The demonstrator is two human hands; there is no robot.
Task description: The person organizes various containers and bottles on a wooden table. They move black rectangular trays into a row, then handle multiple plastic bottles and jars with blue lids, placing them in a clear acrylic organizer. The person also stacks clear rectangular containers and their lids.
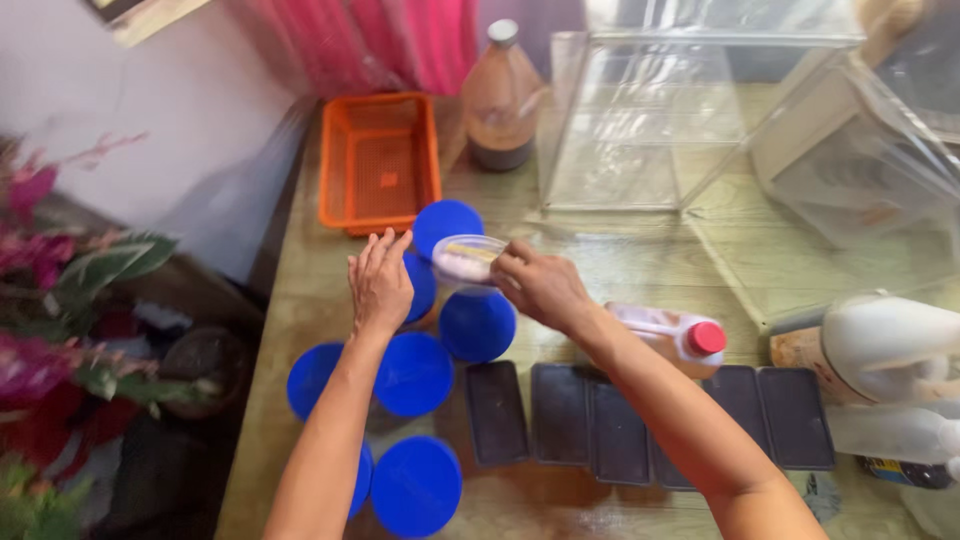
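Observation:
My right hand (538,283) grips a small clear plastic cup (467,259) with pale contents, held above the table. My left hand (379,281) hovers flat with fingers together and extended, just left of the cup, over a blue round lid (419,286). Several blue-lidded round containers stand around it: one (447,221) behind the cup, one (477,324) beneath it, one (413,373) near my left forearm, and others nearer me.
An orange mesh basket (380,160) and a brown bottle (499,95) stand at the back. A clear glass display case (650,120) is at right. Several dark rectangular trays (620,430) lie in a row. A red-capped bottle (675,335) lies behind my right arm. Flowers (60,300) at left.

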